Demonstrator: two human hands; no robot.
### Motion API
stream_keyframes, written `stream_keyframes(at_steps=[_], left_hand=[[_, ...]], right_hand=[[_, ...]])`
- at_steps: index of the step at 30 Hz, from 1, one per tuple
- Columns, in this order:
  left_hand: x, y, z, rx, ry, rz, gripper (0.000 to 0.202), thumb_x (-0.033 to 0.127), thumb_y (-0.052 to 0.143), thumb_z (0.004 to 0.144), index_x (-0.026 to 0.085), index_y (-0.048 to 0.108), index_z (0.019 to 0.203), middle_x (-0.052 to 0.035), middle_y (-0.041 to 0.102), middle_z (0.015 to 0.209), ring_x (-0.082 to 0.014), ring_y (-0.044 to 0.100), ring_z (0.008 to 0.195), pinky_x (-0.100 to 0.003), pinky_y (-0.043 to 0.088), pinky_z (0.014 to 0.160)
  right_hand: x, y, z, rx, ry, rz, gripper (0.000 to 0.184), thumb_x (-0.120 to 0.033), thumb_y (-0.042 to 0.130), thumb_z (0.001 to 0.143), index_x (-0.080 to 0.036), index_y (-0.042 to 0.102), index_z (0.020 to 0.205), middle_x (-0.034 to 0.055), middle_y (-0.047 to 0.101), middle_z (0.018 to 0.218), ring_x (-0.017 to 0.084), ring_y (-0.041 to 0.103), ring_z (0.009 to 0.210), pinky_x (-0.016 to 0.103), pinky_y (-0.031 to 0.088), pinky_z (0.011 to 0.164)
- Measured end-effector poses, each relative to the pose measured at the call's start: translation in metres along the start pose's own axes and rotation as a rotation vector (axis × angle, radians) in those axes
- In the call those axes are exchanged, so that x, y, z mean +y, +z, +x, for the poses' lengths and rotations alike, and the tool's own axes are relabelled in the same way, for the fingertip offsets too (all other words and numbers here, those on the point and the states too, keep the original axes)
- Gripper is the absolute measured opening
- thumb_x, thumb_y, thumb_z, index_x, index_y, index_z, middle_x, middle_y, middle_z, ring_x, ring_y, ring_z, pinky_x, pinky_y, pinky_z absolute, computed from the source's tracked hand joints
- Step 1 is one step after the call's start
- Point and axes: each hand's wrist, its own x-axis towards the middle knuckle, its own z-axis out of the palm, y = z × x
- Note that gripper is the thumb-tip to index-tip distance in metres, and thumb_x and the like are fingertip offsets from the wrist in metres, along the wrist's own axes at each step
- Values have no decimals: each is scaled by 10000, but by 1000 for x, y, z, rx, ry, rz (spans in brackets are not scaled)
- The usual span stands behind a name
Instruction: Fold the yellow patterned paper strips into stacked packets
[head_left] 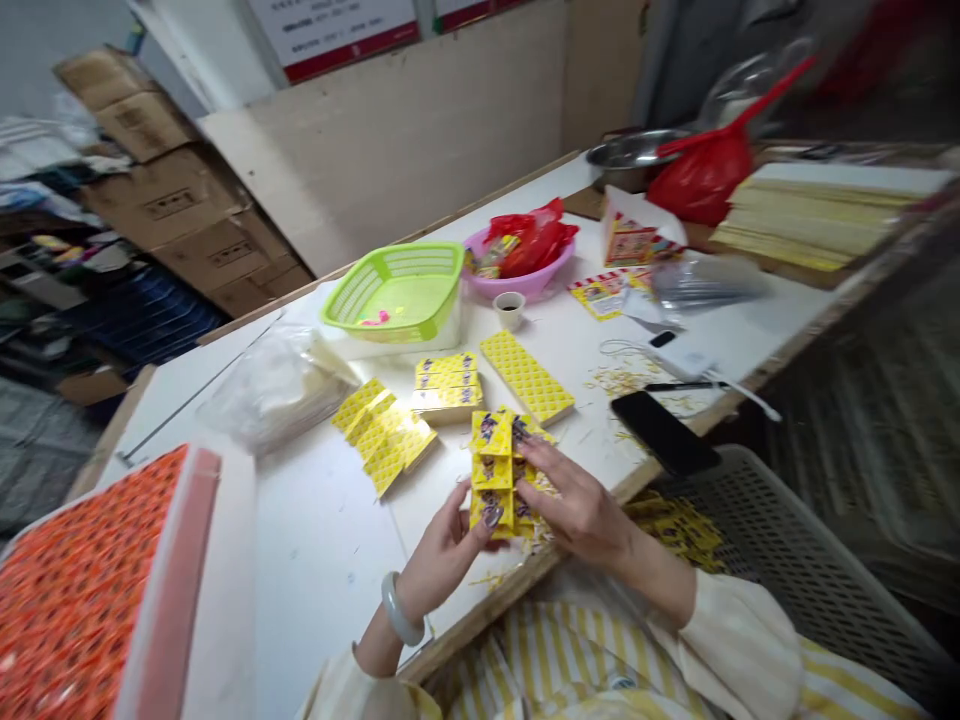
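Far left, on the counter (315,540): an orange-printed tray (75,590), then a clear bag (277,385) and a green basket (397,290). Next, fanned loose packets (382,435) lying flat, just beside a small squared stack (448,385).

At the near counter edge, held upright off the surface: the bundle of yellow packets (495,470). Probably very light, thin and papery. Likely glossy enough to slide apart and fan out under a loose pinch, and soft enough to crease under a hard squeeze. Best taken across the flat faces near the lower end, with support along one long side to keep the edges square.

Left hand (446,555), with a pale bracelet (401,610) on the wrist: grip closed on the lower end of the bundle, thumb pressed to the front face, fingers hidden behind. Right hand (581,510): grip closed loosely along the bundle's right side, fingers stretched up toward the top packet and touching it.

Further right, well apart from both hands: a dark phone (664,432) at the counter edge, and below it a grey crate (795,560) holding more yellow packets.
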Motion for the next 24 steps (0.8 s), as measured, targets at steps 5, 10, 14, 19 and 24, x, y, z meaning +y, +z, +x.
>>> stream_keyframes(at_steps=[5, 10, 14, 19, 24], left_hand=[[-11, 52, 6, -135, -330, -383, 419, 492, 671, 771, 156, 544, 987, -73, 681, 759, -166, 641, 661, -293, 511, 671], [-29, 93, 13, -191, -568, -538, 279, 356, 729, 736, 151, 570, 838, -46, 645, 711, -117, 586, 585, -231, 473, 584], [-39, 118, 19, -319, -657, -468, 466, 466, 717, 728, 186, 552, 1062, -70, 661, 829, -187, 649, 689, -293, 495, 649], [-41, 129, 27, -390, -554, -175, 695, 544, 660, 757, 257, 398, 1333, -117, 633, 1070, -259, 642, 905, -402, 492, 803], [-44, 117, 34, -320, -480, -53, 586, 549, 652, 758, 248, 527, 1246, -109, 644, 1061, -252, 617, 935, -374, 486, 813]], right_hand=[[-13, -18, -48, 81, 79, -261, 256, -78, 551, 818, -191, 605, 1041, 158, 489, 1352, 323, 362, 1298, 505, 468, 984], [-22, -20, -107, 178, 241, -371, 217, -130, 530, 838, -200, 593, 1034, 150, 437, 1396, 338, 376, 1291, 490, 527, 919], [-13, -20, -156, 280, 447, -316, 330, -95, 503, 831, -229, 542, 1131, 121, 423, 1402, 312, 392, 1292, 483, 507, 955], [20, -9, -267, 451, 1134, -388, 202, -240, 413, 901, -301, 553, 1033, 83, 565, 1202, 263, 564, 1119, 469, 540, 885], [9, 0, -373, 451, 1549, -468, 340, -420, 300, 937, -288, 587, 812, 69, 609, 744, 270, 636, 715, 430, 550, 555]])
